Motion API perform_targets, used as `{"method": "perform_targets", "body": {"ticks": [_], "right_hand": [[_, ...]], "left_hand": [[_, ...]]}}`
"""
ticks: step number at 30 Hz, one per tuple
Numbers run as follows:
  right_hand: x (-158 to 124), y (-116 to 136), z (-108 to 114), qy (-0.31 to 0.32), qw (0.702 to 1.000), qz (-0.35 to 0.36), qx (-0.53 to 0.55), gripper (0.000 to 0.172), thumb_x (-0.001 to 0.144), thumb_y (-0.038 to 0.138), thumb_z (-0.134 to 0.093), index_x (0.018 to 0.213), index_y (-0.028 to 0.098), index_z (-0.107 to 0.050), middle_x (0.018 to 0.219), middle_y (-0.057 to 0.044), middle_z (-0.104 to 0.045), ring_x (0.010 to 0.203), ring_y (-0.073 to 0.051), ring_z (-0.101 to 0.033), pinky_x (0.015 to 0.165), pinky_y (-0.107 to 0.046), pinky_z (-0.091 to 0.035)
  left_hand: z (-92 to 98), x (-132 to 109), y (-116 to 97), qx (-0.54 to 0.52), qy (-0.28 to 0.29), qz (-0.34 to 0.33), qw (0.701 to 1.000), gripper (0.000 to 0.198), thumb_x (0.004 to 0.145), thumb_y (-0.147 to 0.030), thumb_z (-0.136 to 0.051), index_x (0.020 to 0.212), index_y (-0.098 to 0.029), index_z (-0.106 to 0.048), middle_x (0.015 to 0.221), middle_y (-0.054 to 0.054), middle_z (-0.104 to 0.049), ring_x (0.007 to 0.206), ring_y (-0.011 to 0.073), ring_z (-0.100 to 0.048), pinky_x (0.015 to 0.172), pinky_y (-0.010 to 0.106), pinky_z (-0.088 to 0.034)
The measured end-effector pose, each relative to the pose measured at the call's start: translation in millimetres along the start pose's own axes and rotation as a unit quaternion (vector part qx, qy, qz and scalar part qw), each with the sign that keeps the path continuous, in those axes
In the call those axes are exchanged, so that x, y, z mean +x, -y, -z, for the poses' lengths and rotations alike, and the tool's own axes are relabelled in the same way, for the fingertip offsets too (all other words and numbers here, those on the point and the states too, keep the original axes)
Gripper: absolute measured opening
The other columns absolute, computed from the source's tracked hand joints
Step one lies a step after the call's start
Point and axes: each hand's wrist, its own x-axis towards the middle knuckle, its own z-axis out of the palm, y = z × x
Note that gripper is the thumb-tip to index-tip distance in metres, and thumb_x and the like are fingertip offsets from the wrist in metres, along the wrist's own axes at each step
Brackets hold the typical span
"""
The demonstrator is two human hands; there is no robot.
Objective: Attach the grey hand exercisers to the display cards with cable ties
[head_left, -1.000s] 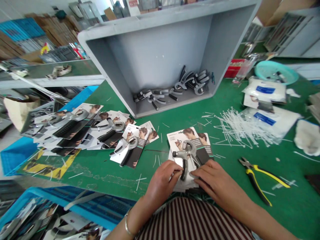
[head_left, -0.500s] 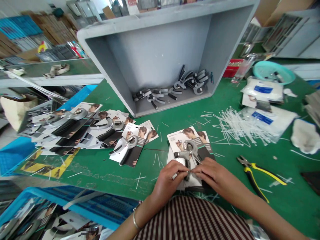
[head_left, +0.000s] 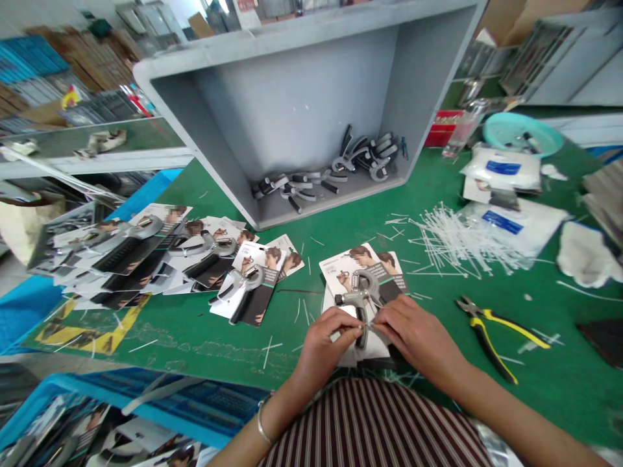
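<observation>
A grey hand gripper exerciser (head_left: 357, 298) with a coil spring lies on a printed backing card (head_left: 335, 267), with another card edge showing beneath. My left hand (head_left: 325, 344) pinches a thin white cable tie (head_left: 367, 324) by the exerciser's handle, thumb and forefinger together. My right hand (head_left: 413, 331) is closed in a pinch on the tie from the other side, its fingertips nearly meeting the left ones. The fingers hide most of the tie and part of the dark handle.
A grey bin (head_left: 302, 84) on its side holds several exercisers. Carded exercisers (head_left: 129, 246) pile up at left; a blue crate (head_left: 195, 402) with more sits below. Loose cable ties (head_left: 457, 240), yellow-black pliers (head_left: 491, 324), plastic bags (head_left: 506, 165) and a teal basin (head_left: 520, 133) are at right.
The view has shifted slightly. My hands stay at the exerciser's handle, the fingertips a little further apart and still pinching the cable tie.
</observation>
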Motion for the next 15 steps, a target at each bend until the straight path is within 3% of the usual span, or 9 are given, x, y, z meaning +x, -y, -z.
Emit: {"method": "perform_targets", "body": {"ticks": [5,15], "right_hand": [[3.2,-0.6,3.8,0.037,0.997,0.03,-0.062,0.021,0.098,0.024,-0.051,0.08,0.017,-0.06,0.079,-0.007,-0.059,0.082,-0.024,-0.051,0.07,-0.033,-0.04],[2.8,-0.1,3.1,0.028,0.999,0.017,-0.018,0.018,0.098,0.026,-0.052,0.084,0.018,-0.061,0.083,-0.006,-0.06,0.083,-0.023,-0.051,0.073,-0.033,-0.042]], "left_hand": [[-0.8,1.4,1.4,0.0,0.0,0.0,1.0,0.006,0.084,-0.015,-0.069,0.089,-0.018,-0.073,0.085,0.003,-0.067,0.083,0.0151,-0.062,0.077,0.025,-0.047],[0.1,2.2,1.1,0.018,0.001,-0.001,1.0,0.005,0.085,-0.016,-0.069,0.088,-0.017,-0.073,0.085,0.005,-0.068,0.082,0.0164,-0.063,0.077,0.026,-0.048]]}}
